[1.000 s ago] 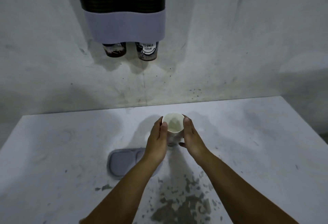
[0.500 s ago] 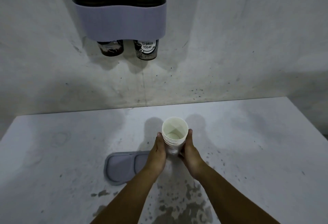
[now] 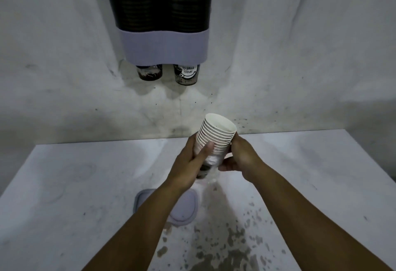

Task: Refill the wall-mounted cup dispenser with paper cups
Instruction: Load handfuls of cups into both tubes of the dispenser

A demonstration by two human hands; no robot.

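Note:
A stack of white paper cups (image 3: 216, 136), nested and tilted with its mouth toward the wall, is held above the table. My left hand (image 3: 190, 163) wraps the stack's left side. My right hand (image 3: 241, 155) grips its right side and lower end. The cup dispenser (image 3: 162, 41) hangs on the wall above: two dark tubes full of cups with a pale grey band at the bottom. Two printed cups (image 3: 186, 74) poke out below it, one reading "to smile today". The stack's bottom is hidden by my fingers.
A grey twin-lobed lid (image 3: 184, 212) lies flat on the white table (image 3: 85, 195) under my left forearm. Chipped dark patches mark the table near its front edge. The stained white wall (image 3: 300, 56) rises right behind the table.
The cup stack has been lifted off the table and tipped toward the wall. Both hands rose with it, still holding it. The view has tilted up, showing more of the dispenser.

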